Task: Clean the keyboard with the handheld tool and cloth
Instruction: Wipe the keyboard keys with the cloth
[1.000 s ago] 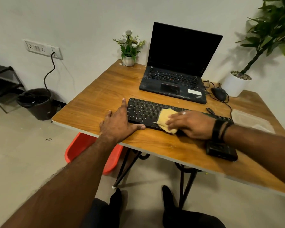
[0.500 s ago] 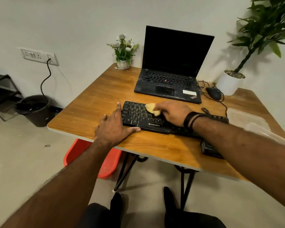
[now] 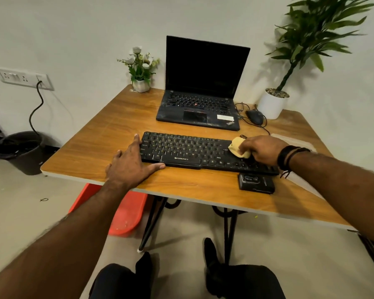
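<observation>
Wooden table is set against white wall. Cloth is gripped by right hand on keyboard, right of centre; left hand is laid flat, open, empty.

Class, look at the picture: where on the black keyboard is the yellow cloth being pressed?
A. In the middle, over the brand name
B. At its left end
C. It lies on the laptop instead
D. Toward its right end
D: the right hand presses the yellow cloth onto the keyboard toward its right end.
</observation>
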